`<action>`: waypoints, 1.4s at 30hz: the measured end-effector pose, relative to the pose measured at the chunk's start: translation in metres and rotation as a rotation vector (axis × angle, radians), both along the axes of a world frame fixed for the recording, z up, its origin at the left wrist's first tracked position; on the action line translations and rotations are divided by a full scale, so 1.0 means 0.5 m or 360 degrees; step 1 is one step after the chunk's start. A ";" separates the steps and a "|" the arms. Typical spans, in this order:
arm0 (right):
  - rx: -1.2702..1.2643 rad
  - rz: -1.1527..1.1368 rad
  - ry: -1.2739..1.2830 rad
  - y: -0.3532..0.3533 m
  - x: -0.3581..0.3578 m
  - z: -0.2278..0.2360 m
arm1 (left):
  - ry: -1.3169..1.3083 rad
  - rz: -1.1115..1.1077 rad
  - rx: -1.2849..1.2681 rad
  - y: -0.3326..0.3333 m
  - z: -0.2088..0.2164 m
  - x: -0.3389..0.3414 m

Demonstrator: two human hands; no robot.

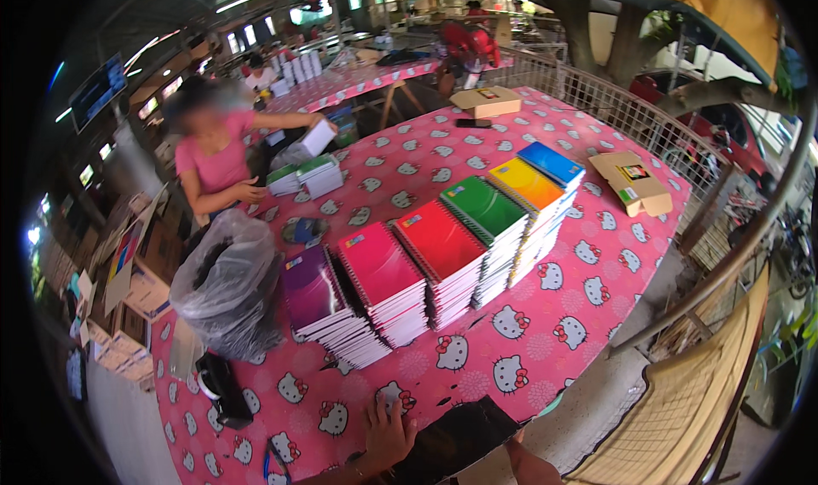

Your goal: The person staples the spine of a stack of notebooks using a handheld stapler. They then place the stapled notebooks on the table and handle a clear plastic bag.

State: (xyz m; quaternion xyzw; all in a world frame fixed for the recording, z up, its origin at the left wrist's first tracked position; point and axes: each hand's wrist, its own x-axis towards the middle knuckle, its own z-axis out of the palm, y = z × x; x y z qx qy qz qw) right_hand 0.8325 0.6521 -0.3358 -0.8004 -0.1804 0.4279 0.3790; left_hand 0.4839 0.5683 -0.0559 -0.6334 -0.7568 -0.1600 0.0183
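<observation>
Low in the picture, a black cardboard piece [456,441] with a tan underside is tilted over the near table edge. My right hand [530,464] grips its right side; most of the fingers are hidden behind it. Just left of it, my left hand [389,434] is over the table, its fingers bent around a small pale, clear thing [391,396] too small to name. Beyond my hands stand stacks of spiral notebooks in a slanting row: purple [312,285], pink [380,262], red [439,238], green [484,210], yellow [526,182] and blue [551,161].
A clear plastic bag [226,289] with dark contents stands left, beside a black tape dispenser [223,391]. Opened cardboard boxes [632,182] lie on the pink patterned table [545,349]. Across it, a person in pink [217,153] handles more notebooks [319,176]. A wire fence [596,97] runs right.
</observation>
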 end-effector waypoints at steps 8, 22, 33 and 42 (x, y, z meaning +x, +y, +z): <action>-0.0073 0.0056 0.0380 -0.034 0.019 -0.003 | 0.0075 0.0031 -0.0014 0.000 -0.006 -0.001; -0.0215 0.0118 0.0663 -0.044 0.001 -0.010 | 0.0048 0.0034 -0.0072 0.005 -0.003 0.006; -0.0380 0.0270 0.1023 -0.082 -0.089 -0.031 | 0.0017 0.0043 0.0006 -0.019 0.017 -0.001; -0.0467 0.0410 0.1042 -0.181 -0.091 -0.004 | -0.0631 0.0299 0.0501 -0.094 0.017 -0.141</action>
